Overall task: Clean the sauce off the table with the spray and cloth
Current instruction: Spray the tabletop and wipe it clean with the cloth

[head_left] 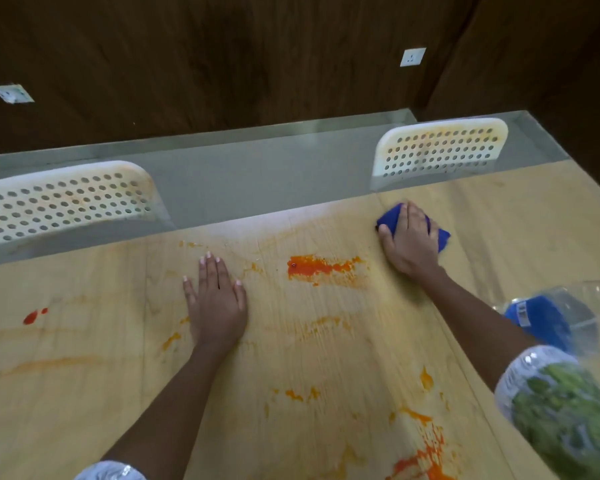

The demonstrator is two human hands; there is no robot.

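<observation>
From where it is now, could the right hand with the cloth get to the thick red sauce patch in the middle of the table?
Probably yes. The right hand presses the blue cloth near the far edge; the red sauce patch lies just beside it with only bare table between.

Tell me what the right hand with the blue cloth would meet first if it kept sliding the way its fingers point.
The right hand points toward the table's far edge. No object lies between; past it stands the white perforated chair back, though depth there is unclear.
</observation>
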